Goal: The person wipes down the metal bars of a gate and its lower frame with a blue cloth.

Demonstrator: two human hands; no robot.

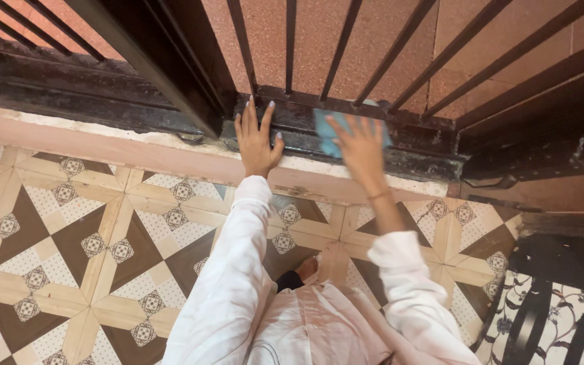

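My right hand (361, 145) presses a light blue cloth (324, 132) flat against the dark bottom rail (414, 145) of a metal gate. The hand is blurred and covers most of the cloth. To its left, my left hand (257, 138) rests with fingers spread on the same rail, holding nothing. Both arms wear white sleeves.
Dark vertical bars (290, 44) of the gate rise above the rail, with reddish stone floor (373, 40) beyond. Patterned brown and cream floor tiles (89, 236) lie below. A bare foot (332, 263) shows between my arms. A dark metal grille (549, 304) stands at lower right.
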